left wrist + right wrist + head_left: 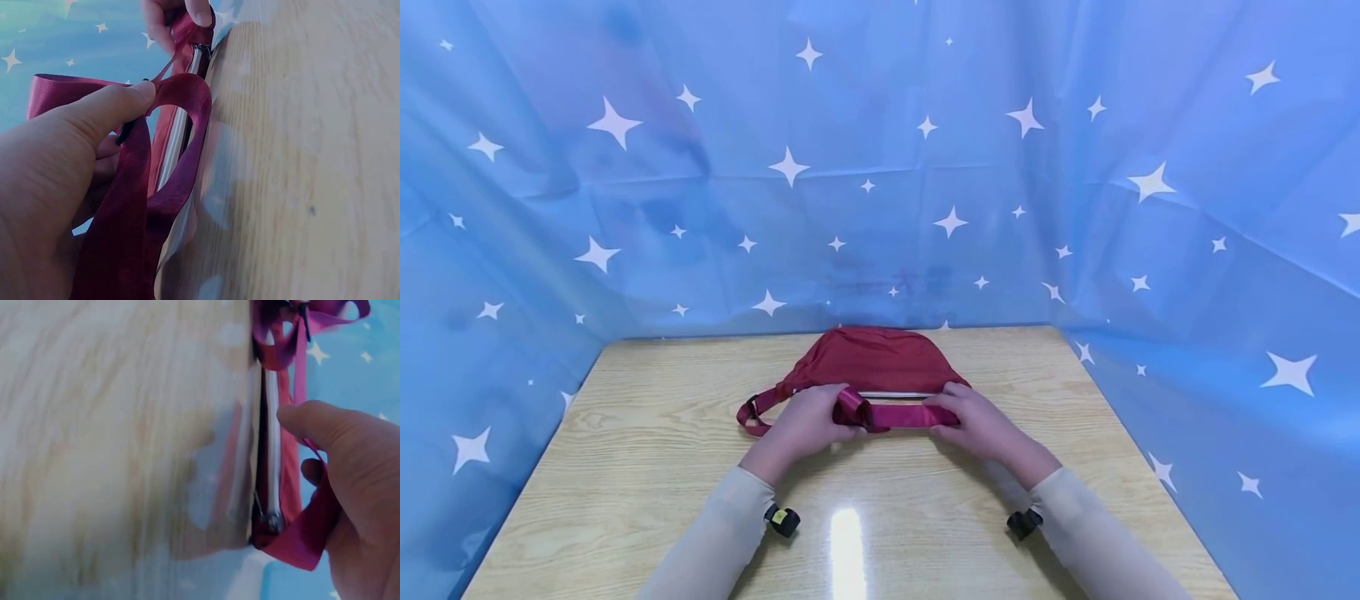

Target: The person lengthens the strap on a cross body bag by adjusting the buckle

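Observation:
A dark red waist bag [880, 360] lies at the far middle of the table, its pale zipper [895, 394] along the near edge. My left hand [812, 419] pinches the bag's magenta strap [901, 416] near a black buckle piece [127, 130], thumb on top. Loops of strap [187, 156] hang around that hand in the left wrist view. At the bag's right end, my right hand [976, 423] holds the same strap between thumb and fingers. The stretch between the hands runs fairly straight, just in front of the zipper.
The wooden table [647, 467] reaches back to a blue curtain [880, 208] with white stars, which also hangs along both sides. A loop of strap with a black adjuster [752, 407] lies left of the bag. Each wrist wears a small black camera [784, 521].

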{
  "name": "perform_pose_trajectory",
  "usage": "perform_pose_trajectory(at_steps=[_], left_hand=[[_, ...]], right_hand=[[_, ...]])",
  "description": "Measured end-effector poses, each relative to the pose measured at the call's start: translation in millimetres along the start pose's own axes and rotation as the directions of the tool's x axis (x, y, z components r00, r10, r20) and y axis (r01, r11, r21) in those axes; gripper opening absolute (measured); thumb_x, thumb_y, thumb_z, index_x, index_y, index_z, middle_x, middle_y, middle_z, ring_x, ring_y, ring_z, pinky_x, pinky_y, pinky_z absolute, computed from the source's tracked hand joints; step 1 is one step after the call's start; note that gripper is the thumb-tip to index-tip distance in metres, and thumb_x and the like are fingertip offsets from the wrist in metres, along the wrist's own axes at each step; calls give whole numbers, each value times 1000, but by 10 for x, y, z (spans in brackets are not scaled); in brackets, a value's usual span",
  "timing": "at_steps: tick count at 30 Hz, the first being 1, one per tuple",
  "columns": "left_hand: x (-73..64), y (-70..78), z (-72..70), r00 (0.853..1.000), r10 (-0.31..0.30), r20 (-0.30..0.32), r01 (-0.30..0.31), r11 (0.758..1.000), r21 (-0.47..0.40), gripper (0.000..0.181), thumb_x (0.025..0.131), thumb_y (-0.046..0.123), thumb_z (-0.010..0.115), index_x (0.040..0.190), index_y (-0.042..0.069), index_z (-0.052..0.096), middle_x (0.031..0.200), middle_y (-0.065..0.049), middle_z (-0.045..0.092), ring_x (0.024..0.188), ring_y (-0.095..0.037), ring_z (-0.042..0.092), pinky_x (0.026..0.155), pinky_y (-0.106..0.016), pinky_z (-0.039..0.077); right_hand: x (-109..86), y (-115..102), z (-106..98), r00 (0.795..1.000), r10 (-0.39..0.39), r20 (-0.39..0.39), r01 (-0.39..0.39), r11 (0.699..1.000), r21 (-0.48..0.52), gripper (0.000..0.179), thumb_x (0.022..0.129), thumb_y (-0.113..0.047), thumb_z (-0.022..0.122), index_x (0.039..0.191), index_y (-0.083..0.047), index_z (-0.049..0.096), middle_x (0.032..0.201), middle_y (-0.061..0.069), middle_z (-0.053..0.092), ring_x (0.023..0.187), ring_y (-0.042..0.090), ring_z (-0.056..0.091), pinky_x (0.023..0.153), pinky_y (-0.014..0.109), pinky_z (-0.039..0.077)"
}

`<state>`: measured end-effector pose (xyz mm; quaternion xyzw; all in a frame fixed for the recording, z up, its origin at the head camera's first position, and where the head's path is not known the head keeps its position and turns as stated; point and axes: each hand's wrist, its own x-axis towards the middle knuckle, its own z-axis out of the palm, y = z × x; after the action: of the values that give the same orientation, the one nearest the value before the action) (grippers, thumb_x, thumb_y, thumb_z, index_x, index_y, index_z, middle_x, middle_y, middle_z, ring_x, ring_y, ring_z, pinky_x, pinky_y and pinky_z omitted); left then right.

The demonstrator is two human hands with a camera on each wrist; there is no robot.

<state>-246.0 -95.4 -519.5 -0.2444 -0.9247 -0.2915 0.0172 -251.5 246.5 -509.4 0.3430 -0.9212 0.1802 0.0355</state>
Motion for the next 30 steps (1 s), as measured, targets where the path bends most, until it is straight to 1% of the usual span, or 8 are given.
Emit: perform_pose_trajectory(at_steps=[3, 8, 14, 16, 20, 23, 27, 30], left_hand=[[0, -4, -10, 1000, -9, 7, 9, 1000, 3, 37, 88, 43, 96, 105, 29, 66, 90, 16, 65, 83, -10, 62, 78, -34, 54], [4, -9, -23, 1000, -16, 10, 16, 1000, -9, 38, 88, 43, 95, 105, 27, 66, 88, 13, 64, 78, -11, 60, 72, -34, 53], [4, -15, -18, 999, -33, 12, 34, 999, -33, 39, 88, 45, 95, 110, 26, 70, 98, 14, 69, 88, -8, 64, 83, -35, 56], [3, -16, -16, 999, -34, 12, 35, 999, -40, 40, 88, 46, 95, 113, 26, 71, 100, 14, 70, 89, -8, 65, 84, -35, 57], [4, -9, -16, 999, -39, 9, 39, 998, -43, 42, 88, 48, 95, 116, 26, 72, 101, 13, 71, 89, -9, 65, 84, -36, 56], [4, 1, -16, 999, -40, 10, 40, 998, -38, 43, 88, 48, 94, 117, 25, 73, 102, 13, 71, 90, -9, 65, 84, -36, 56], [2, 12, -18, 999, -38, 7, 38, 999, -34, 43, 88, 48, 94, 117, 25, 73, 102, 13, 72, 90, -9, 66, 85, -35, 56], [0, 18, -22, 999, -36, 2, 36, 999, -36, 42, 88, 48, 94, 116, 25, 73, 102, 13, 71, 90, -9, 65, 84, -35, 56]], right_hand=[[-16, 50, -30, 1000, -21, -9, 20, 999, -30, 41, 94, -21, 91, 132, -14, 78, 106, -4, 59, 97, 15, 56, 86, 38, 54], [-40, 96, -71, 997, -67, -28, 64, 993, -95, 38, 91, -17, 93, 126, -10, 80, 105, -1, 60, 95, 18, 57, 85, 39, 55], [-78, 112, -77, 993, -90, -71, 77, 983, -166, 38, 85, -12, 96, 119, -6, 79, 104, 3, 63, 94, 23, 60, 87, 44, 56], [-76, 91, -57, 994, -87, -70, 73, 982, -175, 44, 85, -14, 96, 123, -5, 77, 106, 5, 64, 97, 25, 61, 90, 47, 56], [-32, -9, 25, 997, -69, -31, 63, 985, -164, 57, 88, -24, 95, 137, -7, 72, 119, 8, 66, 108, 28, 63, 97, 51, 55], [27, -122, 99, 999, -34, 3, 34, 991, -132, 59, 92, -31, 92, 142, -10, 69, 126, 7, 66, 115, 29, 63, 101, 52, 55], [132, -279, 194, 1000, 8, 7, -7, 992, -124, 56, 96, -35, 89, 144, -15, 67, 126, 5, 66, 116, 28, 65, 99, 52, 57], [215, -356, 268, 1000, 26, 9, -25, 994, -109, 58, 97, -35, 88, 146, -15, 65, 127, 5, 66, 114, 27, 67, 97, 50, 59]])
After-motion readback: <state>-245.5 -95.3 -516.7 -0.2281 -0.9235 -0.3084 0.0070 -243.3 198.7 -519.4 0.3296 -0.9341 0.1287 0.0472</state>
